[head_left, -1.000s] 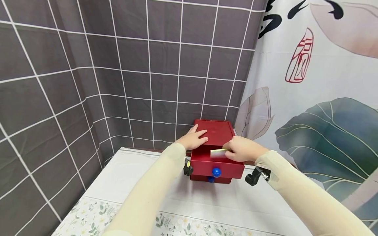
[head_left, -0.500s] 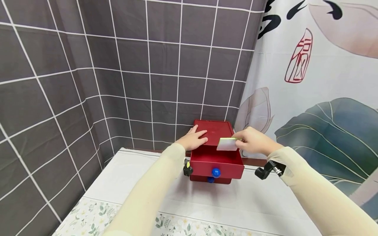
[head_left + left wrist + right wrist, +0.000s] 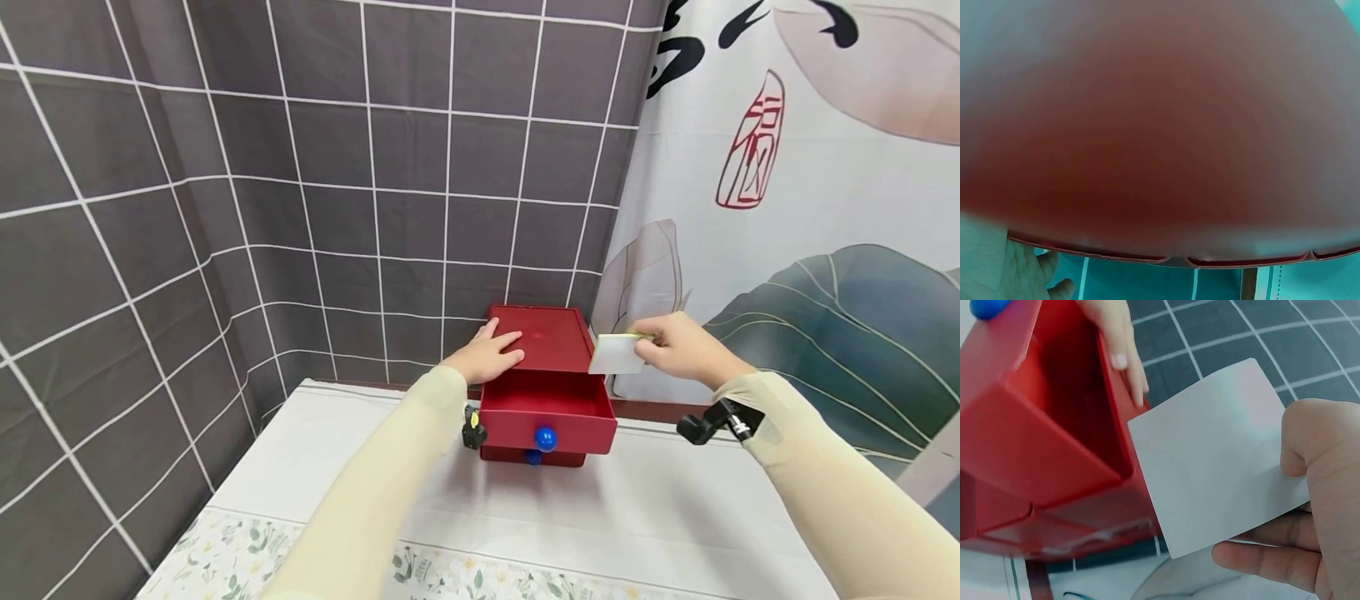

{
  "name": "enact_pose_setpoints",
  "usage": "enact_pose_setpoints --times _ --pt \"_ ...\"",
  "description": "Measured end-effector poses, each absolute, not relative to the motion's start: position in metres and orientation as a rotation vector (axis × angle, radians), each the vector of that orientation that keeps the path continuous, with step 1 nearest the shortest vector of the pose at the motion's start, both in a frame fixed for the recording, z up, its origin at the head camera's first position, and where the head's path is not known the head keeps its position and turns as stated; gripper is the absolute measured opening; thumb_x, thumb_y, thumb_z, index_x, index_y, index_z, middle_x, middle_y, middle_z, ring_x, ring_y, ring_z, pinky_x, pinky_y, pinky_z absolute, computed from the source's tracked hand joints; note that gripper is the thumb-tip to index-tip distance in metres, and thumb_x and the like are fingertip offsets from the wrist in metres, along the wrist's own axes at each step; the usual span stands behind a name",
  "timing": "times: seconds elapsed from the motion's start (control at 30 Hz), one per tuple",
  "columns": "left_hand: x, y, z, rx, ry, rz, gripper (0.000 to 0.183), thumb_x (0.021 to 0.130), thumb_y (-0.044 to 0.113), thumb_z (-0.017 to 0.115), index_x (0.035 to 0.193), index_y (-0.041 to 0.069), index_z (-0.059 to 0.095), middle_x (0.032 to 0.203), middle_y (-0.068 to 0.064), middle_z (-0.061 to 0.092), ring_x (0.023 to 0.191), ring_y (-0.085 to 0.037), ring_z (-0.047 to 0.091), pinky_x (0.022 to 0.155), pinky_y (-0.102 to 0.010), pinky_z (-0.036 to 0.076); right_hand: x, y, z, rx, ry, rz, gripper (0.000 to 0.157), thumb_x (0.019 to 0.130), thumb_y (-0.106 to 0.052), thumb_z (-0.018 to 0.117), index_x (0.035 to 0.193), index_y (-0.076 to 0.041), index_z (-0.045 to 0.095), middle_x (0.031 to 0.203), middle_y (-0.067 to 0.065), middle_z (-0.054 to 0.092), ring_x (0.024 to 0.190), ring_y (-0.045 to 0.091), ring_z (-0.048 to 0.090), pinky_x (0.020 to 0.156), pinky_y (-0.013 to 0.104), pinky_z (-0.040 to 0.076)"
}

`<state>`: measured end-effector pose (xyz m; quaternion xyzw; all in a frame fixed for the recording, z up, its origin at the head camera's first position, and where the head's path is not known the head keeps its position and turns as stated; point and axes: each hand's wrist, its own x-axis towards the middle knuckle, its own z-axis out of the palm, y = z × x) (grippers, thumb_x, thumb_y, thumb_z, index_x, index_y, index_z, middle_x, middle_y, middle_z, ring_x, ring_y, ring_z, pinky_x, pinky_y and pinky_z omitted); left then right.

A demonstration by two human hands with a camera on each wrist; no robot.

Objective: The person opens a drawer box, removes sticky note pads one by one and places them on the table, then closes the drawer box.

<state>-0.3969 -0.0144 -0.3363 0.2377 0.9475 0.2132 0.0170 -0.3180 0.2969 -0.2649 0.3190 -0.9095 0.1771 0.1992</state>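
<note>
A small red drawer cabinet [image 3: 536, 337] stands against the back wall, its upper drawer [image 3: 551, 427] pulled out, with a blue round knob [image 3: 545, 439] on the front. On the cabinet's top, at the left side, rests my left hand [image 3: 486, 354] with fingers spread. My right hand [image 3: 678, 346] pinches a square sticky-note pad [image 3: 617, 354] between thumb and fingers, in the air just right of the cabinet. The pad [image 3: 1210, 456] shows a plain white face in the right wrist view; its upper edge is yellow-green in the head view. Inside the drawer, the visible part is bare red.
Below the open drawer, a second drawer with a blue knob [image 3: 533, 457] is pushed in. The white table [image 3: 360, 433] has a floral strip [image 3: 240, 533] along its front. A grey grid-patterned curtain [image 3: 405, 208] and a white printed curtain [image 3: 847, 192] hang behind.
My right hand has lifted the sticky-note pad out of the upper drawer and carried it up and to the right. My left hand has stayed on the cabinet top.
</note>
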Motion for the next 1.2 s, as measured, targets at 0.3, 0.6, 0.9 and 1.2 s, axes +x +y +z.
enact_pose_setpoints --times 0.3,0.6,0.9,1.2 --pt "-0.394 -0.019 -0.337 0.743 2.954 0.666 0.057 0.091 0.055 0.036 0.143 0.033 0.031 0.153 -0.007 0.005 0.138 -0.029 0.005 0.106 -0.05 0.018 -0.327 0.322 -0.282 0.762 -2.618 0.532 0.016 0.08 -0.004 0.05 0.081 -0.011 0.065 0.07 0.0 0.064 0.054 0.008 0.057 0.048 0.027 0.046" --pt "-0.394 -0.018 -0.335 0.738 2.957 0.656 0.057 0.09 0.055 0.036 0.143 0.034 0.031 0.153 -0.007 0.005 0.139 -0.028 0.005 0.106 -0.049 0.019 -0.328 0.331 -0.295 0.672 -2.721 0.528 0.019 0.083 -0.007 0.051 0.092 -0.005 0.068 0.072 0.001 0.065 0.056 0.01 0.056 0.048 0.029 0.043" --pt "-0.393 -0.016 -0.335 0.738 2.961 0.65 0.057 0.09 0.054 0.036 0.143 0.033 0.032 0.153 -0.007 0.006 0.139 -0.027 0.006 0.106 -0.048 0.019 -0.336 0.334 -0.327 0.669 -2.765 0.502 0.018 0.081 -0.007 0.053 0.087 -0.007 0.07 0.066 -0.003 0.06 0.053 0.011 0.046 0.048 0.027 0.04" --pt "-0.393 -0.014 -0.336 0.733 2.956 0.661 0.059 0.089 0.055 0.038 0.143 0.033 0.031 0.153 -0.006 0.006 0.139 -0.026 0.005 0.106 -0.049 0.02 -0.337 0.335 -0.358 0.649 -2.815 0.538 0.021 0.083 -0.007 0.054 0.094 -0.004 0.071 0.078 0.003 0.066 0.061 0.011 0.053 0.056 0.03 0.046"
